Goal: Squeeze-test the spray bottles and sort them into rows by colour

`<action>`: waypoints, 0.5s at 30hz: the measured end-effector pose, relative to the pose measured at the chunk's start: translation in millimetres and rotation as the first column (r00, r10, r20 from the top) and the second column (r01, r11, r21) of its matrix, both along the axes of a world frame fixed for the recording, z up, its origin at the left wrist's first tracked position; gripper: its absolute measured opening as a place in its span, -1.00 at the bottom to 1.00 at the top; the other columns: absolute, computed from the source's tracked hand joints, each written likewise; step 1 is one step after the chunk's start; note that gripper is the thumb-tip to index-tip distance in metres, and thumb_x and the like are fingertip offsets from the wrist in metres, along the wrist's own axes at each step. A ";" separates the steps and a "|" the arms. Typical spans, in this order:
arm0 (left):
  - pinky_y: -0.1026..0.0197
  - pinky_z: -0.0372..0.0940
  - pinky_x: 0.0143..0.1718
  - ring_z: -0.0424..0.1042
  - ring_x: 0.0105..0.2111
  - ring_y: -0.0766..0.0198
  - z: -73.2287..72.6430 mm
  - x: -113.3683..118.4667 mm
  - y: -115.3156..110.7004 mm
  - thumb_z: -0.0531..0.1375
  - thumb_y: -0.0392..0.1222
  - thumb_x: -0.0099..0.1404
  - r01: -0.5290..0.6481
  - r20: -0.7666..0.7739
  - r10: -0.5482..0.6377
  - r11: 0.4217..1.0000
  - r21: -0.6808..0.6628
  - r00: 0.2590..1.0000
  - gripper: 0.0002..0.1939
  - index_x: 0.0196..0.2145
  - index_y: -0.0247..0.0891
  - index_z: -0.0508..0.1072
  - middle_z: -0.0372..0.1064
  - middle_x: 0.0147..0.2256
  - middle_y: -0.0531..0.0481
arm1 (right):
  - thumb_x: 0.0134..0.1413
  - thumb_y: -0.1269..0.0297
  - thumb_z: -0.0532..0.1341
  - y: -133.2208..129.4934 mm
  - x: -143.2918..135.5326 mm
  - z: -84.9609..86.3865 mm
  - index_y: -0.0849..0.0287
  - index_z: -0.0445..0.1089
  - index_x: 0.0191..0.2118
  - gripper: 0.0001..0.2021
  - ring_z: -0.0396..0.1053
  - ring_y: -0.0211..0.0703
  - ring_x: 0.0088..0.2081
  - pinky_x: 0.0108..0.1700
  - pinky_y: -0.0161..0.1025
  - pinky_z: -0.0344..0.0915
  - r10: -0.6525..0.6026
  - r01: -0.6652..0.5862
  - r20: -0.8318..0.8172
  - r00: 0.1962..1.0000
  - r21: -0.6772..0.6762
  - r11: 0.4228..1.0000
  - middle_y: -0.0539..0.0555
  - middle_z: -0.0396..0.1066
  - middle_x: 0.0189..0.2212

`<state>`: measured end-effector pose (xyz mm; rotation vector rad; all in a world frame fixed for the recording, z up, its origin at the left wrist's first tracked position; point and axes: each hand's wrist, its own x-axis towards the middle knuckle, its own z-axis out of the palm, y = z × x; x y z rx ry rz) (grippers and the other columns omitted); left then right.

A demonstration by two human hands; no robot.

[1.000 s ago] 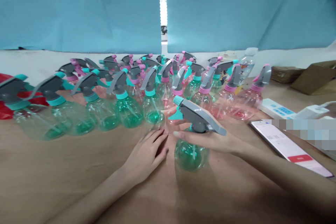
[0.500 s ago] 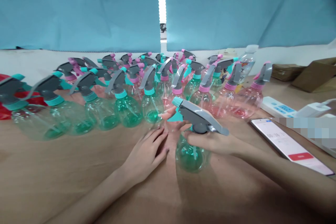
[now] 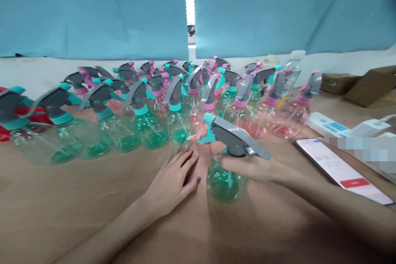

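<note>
Green spray bottle upright on the desk, just in front of the bottle row. Gripped near the neck by the right hand, one finger stretched past the trigger. Close beside, palm down with fingers slightly apart, the left hand. Could tip if pushed at the tall spray head, or slip if held loosely on smooth plastic.

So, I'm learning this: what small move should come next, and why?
Perhaps bring the left hand over to steady the nearest green spray bottle: the right hand curls around its upper part, while the left lies on the table, holding nothing.
</note>
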<state>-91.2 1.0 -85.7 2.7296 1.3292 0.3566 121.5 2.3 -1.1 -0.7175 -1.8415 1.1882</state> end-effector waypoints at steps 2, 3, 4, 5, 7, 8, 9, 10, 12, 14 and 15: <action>-0.11 0.11 0.19 0.11 0.23 -0.01 0.0 0.1 -0.3 0.00 -0.04 0.43 -0.003 0.000 0.003 1.000 -0.002 1.000 -0.54 0.20 -0.30 0.25 0.13 0.25 -0.19 | -0.17 0.58 0.08 -0.3 -0.1 -0.7 0.13 -0.03 -0.65 -0.71 -0.15 -0.48 -0.68 -0.70 -0.38 -0.09 -0.011 0.011 -0.015 1.000 -0.004 1.000 -0.15 0.13 -0.57; -0.10 0.11 0.19 0.11 0.23 0.00 -0.2 0.0 -0.4 0.00 -0.05 0.43 -0.005 0.000 0.005 1.000 -0.004 1.000 -0.54 0.19 -0.29 0.25 0.14 0.25 -0.18 | -0.18 0.59 0.09 -0.2 -0.2 -1.1 0.13 -0.01 -0.63 -0.73 -0.16 -0.50 -0.69 -0.71 -0.38 -0.10 -0.008 0.008 -0.027 1.000 -0.006 1.000 -0.15 0.19 -0.53; -0.10 0.11 0.19 0.12 0.23 0.00 -0.4 -0.1 -0.4 0.00 -0.05 0.44 -0.004 0.001 0.004 1.000 -0.006 1.000 -0.54 0.20 -0.29 0.25 0.15 0.24 -0.18 | -0.20 0.61 0.08 -0.1 -0.2 -1.5 0.12 0.03 -0.60 -0.75 -0.15 -0.50 -0.69 -0.71 -0.38 -0.09 -0.001 0.001 -0.040 0.999 -0.004 1.000 -0.15 0.23 -0.51; -0.10 0.11 0.18 0.13 0.22 0.00 -0.7 -0.3 -0.3 0.01 -0.05 0.44 -0.003 0.002 0.003 1.000 -0.006 1.000 -0.54 0.20 -0.30 0.24 0.16 0.23 -0.18 | -0.21 0.62 0.08 0.2 -0.2 -1.8 0.12 0.08 -0.56 -0.77 -0.13 -0.50 -0.69 -0.69 -0.39 -0.05 0.005 -0.005 -0.056 0.998 0.003 1.000 -0.16 0.25 -0.50; -0.11 0.13 0.17 0.15 0.20 -0.01 -1.0 -0.6 0.0 0.01 -0.05 0.43 -0.002 0.008 0.002 1.000 0.001 1.000 -0.53 0.21 -0.30 0.23 0.18 0.22 -0.18 | -0.24 0.62 0.07 0.7 0.2 -2.8 0.09 0.18 -0.46 -0.75 0.03 -0.46 -0.66 -0.63 -0.41 0.09 0.011 -0.008 -0.085 0.996 0.037 0.999 -0.16 0.29 -0.49; -0.11 0.13 0.16 0.16 0.20 -0.01 -0.9 -0.6 0.1 0.02 -0.05 0.43 -0.001 0.009 0.001 1.000 0.002 1.000 -0.53 0.22 -0.30 0.22 0.18 0.21 -0.19 | -0.25 0.62 0.07 0.9 0.5 -3.4 0.08 0.21 -0.41 -0.73 0.15 -0.42 -0.61 -0.57 -0.41 0.18 0.002 0.003 -0.088 0.996 0.059 0.998 -0.15 0.30 -0.47; -0.12 0.14 0.16 0.16 0.19 -0.02 -0.5 -0.4 0.2 0.03 -0.06 0.43 0.000 0.010 0.000 1.000 0.000 1.000 -0.53 0.21 -0.29 0.22 0.19 0.21 -0.19 | -0.25 0.60 0.07 1.0 1.0 -4.2 0.07 0.23 -0.38 -0.72 0.27 -0.37 -0.54 -0.48 -0.38 0.27 -0.013 0.020 -0.084 0.996 0.081 0.997 -0.13 0.32 -0.46; -0.13 0.15 0.15 0.16 0.19 -0.03 0.0 -0.1 0.2 0.03 -0.06 0.42 -0.001 0.010 0.001 1.000 -0.006 1.000 -0.53 0.21 -0.29 0.23 0.19 0.21 -0.20 | -0.24 0.57 0.07 1.1 1.6 -5.0 0.07 0.24 -0.36 -0.72 0.34 -0.31 -0.46 -0.40 -0.34 0.33 -0.026 0.033 -0.074 0.997 0.103 0.994 -0.11 0.33 -0.44; -0.13 0.16 0.14 0.17 0.18 -0.04 1.2 0.5 0.0 0.03 -0.07 0.42 -0.002 0.014 0.002 1.000 -0.023 1.000 -0.55 0.19 -0.29 0.25 0.21 0.19 -0.21 | -0.23 0.53 0.07 0.8 2.7 -6.4 0.07 0.24 -0.33 -0.73 0.39 -0.26 -0.39 -0.30 -0.27 0.37 -0.043 0.048 -0.046 0.998 0.129 0.990 -0.08 0.34 -0.41; -0.12 0.17 0.13 0.19 0.16 -0.03 2.1 0.8 -0.5 0.03 -0.07 0.42 -0.001 0.026 0.002 1.000 -0.031 1.000 -0.56 0.18 -0.29 0.26 0.23 0.17 -0.21 | -0.22 0.50 0.06 0.1 3.1 -7.1 0.08 0.22 -0.34 -0.76 0.37 -0.28 -0.45 -0.35 -0.28 0.36 -0.044 0.048 -0.039 0.998 0.101 0.994 -0.09 0.32 -0.44; -0.12 0.18 0.13 0.20 0.16 -0.02 2.2 0.8 -0.7 0.03 -0.07 0.42 -0.001 0.033 0.002 1.000 -0.029 0.999 -0.56 0.18 -0.28 0.26 0.24 0.17 -0.20 | -0.22 0.49 0.06 -0.3 3.0 -7.1 0.08 0.20 -0.36 -0.78 0.34 -0.30 -0.50 -0.41 -0.30 0.33 -0.040 0.043 -0.044 0.998 0.076 0.996 -0.09 0.31 -0.45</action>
